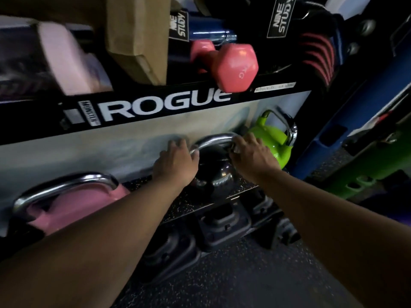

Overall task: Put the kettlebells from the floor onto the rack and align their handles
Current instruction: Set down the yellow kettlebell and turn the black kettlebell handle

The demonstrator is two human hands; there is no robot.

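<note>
A black kettlebell (pixel 213 172) with a chrome handle stands on the rack's lower shelf (pixel 224 197), in the middle. My left hand (pixel 175 163) grips the left end of its handle and my right hand (pixel 253 154) grips the right end. To its right on the same shelf sits a green kettlebell (pixel 272 138), its chrome handle turned at an angle. A pink kettlebell (pixel 73 201) with a chrome handle stands at the left, partly hidden behind my left forearm.
The rack's upper shelf, whose black front rail (pixel 155 107) is marked ROGUE, holds a pink dumbbell (pixel 231 65), a brown block (pixel 138 36) and other gear. Below the lower shelf lie dark weight plates (pixel 220 227) on the speckled floor. A blue upright (pixel 347 121) stands at the right.
</note>
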